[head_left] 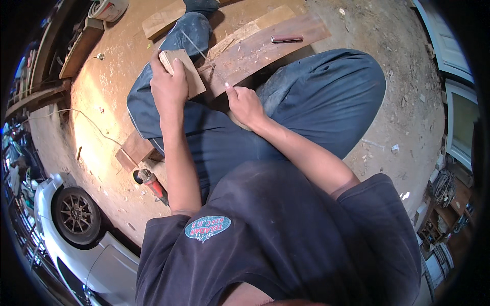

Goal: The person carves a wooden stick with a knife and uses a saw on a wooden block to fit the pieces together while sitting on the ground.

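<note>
My left hand [169, 92] grips a pale wooden block [190, 71], thumb over its top face and fingers round its far left edge. My right hand [246, 106] is closed, thumb extended, round the near end of a long, thin metal tool [196, 46]. The tool slants away to the far left, past the block's right side; its exact kind is unclear. Something pale shows under my right palm, mostly hidden. Both hands are above my lap. Beyond them lies a wide wooden plank [278, 48] strewn with shavings, with a small dark red, bar-shaped object [287, 39] on it.
A red angle grinder [153, 186] and a wood offcut [133, 150] lie on the floor at left, near a cord [97, 127]. More timber [163, 19] and a white bucket [107, 9] are far left. A silver car [102, 260] stands lower left; coiled cable [444, 189] sits right.
</note>
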{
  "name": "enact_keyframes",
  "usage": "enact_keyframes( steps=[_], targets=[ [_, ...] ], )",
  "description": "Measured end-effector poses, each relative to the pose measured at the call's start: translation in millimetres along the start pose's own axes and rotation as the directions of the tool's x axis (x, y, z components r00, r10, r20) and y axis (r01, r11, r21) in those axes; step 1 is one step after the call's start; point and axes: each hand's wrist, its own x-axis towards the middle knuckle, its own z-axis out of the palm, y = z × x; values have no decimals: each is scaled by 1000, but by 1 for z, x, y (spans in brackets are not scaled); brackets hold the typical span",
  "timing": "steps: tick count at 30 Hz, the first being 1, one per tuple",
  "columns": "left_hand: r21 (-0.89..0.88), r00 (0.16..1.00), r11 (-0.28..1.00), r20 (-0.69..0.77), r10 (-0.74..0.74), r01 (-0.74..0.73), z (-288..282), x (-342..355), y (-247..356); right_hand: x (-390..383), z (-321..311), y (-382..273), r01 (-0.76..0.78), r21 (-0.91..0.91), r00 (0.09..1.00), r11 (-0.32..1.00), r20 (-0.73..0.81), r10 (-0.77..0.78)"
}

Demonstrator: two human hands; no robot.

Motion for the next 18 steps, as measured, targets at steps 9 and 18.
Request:
enact_keyframes(
  steps=[9,18],
  targets=[
    [60,1000,998,-8,-7,7,1,-3,6,0,6,13,-18,-135,999,991,27,22],
    [76,1000,997,-8,15,-14,2,-2,5,8,14,21,-84,-127,996,988,0,85]
  ],
)
